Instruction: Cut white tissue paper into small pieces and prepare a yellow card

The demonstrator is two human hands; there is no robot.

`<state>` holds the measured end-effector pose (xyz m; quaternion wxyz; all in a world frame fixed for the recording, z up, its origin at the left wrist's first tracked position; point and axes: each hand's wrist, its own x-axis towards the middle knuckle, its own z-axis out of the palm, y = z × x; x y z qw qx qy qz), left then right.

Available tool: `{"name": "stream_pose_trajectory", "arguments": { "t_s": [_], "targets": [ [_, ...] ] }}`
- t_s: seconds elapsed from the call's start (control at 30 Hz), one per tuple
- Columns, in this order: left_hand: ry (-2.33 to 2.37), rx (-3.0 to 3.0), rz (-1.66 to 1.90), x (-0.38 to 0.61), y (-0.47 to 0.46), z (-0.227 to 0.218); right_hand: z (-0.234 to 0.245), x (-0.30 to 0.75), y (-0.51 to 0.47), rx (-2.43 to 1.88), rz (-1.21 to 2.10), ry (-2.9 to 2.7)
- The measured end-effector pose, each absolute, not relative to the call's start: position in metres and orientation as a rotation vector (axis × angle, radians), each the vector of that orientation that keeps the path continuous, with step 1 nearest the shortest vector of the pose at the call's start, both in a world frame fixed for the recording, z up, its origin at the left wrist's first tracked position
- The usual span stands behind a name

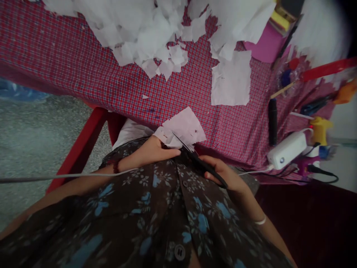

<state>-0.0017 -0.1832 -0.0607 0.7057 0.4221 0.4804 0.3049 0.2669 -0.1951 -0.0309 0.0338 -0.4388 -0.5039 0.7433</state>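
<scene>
My left hand [156,150] is closed on a piece of white paper [185,124], its thumb pointing right and most of its fingers hidden beneath the sheet. The paper has a pinkish tint and rough edges, with a few small dark marks. In my right hand [221,173] is a pair of scissors [205,165] with black handles. Their blades point up and left and lie over the lower part of the paper. Whether the blades are apart I cannot tell. Both hands are close to my body at the table's front edge.
Many white paper pieces [139,33] lie heaped at the back of the red checked tablecloth [117,85]. A squarish white sheet [231,80] lies right of centre. At the right are a white power strip [288,149], a black-handled tool [272,121] and cables. A red chair [80,145] stands at left.
</scene>
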Motion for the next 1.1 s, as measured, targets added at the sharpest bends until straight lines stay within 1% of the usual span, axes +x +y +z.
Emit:
{"name": "stream_pose_trajectory", "arguments": {
  "t_s": [0.07, 0.17, 0.27, 0.37, 0.53, 0.83, 1.03, 1.1],
  "targets": [
    [1.040, 0.861, 0.646, -0.005, -0.185, -0.063, -0.028, 0.265, -0.195, -1.374, 2.290, -1.497],
    [1.009, 0.589, 0.657, -0.008, -0.187, -0.070, -0.025, 0.265, -0.195, -1.378, 2.331, -1.470],
    [1.138, 0.469, 0.706, -0.007, -0.187, -0.071, -0.024, 0.266, -0.193, -1.321, 2.342, -1.580],
    [1.245, 0.472, 0.708, -0.005, -0.185, -0.064, -0.026, 0.268, -0.190, -1.212, 2.334, -1.721],
    [1.202, 0.447, 0.679, -0.003, -0.184, -0.056, -0.026, 0.263, -0.184, -1.094, 2.360, -1.775],
    [1.143, 0.469, 0.684, -0.005, -0.184, -0.054, -0.023, 0.245, -0.173, -1.098, 2.359, -1.684],
    [1.128, 0.461, 0.743, -0.004, -0.183, -0.055, -0.025, 0.240, -0.173, -1.253, 2.307, -1.567],
    [1.112, 0.488, 0.768, -0.005, -0.182, -0.052, -0.025, 0.241, -0.173, -1.234, 2.314, -1.571]
  ]
}}
